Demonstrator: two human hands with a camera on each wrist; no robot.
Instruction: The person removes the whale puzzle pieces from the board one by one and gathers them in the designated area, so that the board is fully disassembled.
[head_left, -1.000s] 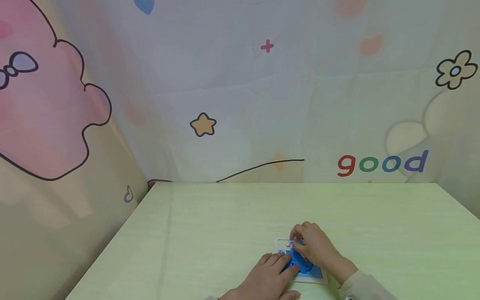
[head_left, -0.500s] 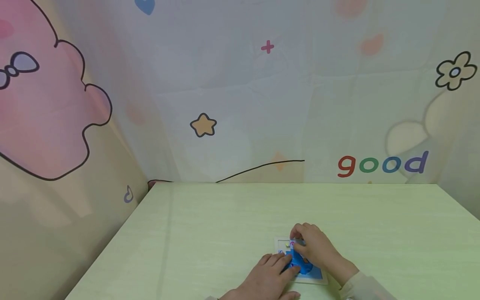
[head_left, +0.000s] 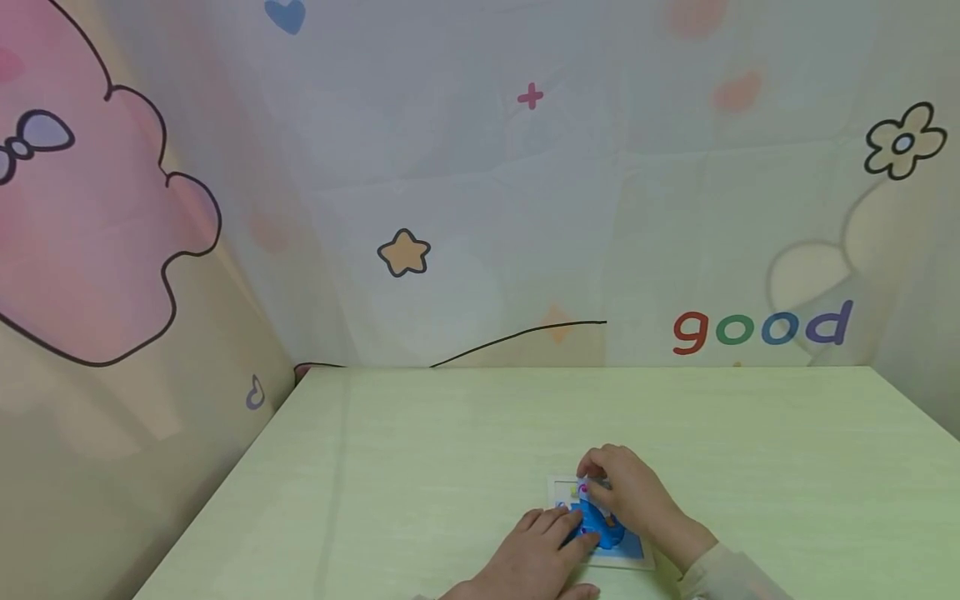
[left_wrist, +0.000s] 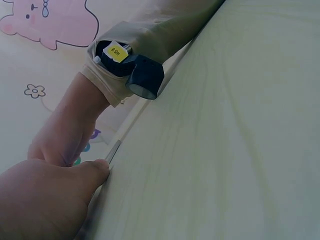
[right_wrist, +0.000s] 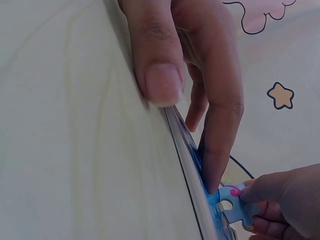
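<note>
A small jigsaw puzzle in a white frame (head_left: 615, 567) lies near the table's front edge, with blue pieces (head_left: 600, 533) inside. My left hand (head_left: 528, 550) rests on it from the left, fingertips pressing the blue pieces. In the right wrist view that hand's thumb (right_wrist: 162, 82) lies at the frame's edge. My right hand (head_left: 633, 492) pinches a light blue puzzle piece (right_wrist: 241, 212) with a pink curl on it. The piece stands tilted up over the far part of the puzzle, its lower edge right at the left index fingertip. The right palm is hidden.
The pale green table (head_left: 420, 450) reaches back to a cloth backdrop (head_left: 480, 192) printed with cartoon shapes and the word good. In the left wrist view, a dark wrist camera (left_wrist: 144, 77) sits on the right sleeve (left_wrist: 172, 37).
The puzzle piece between the right fingertips has shifted and turned slightly, showing more of its pink mark. Both hands stay nearly in place, and the head view has moved a little.
</note>
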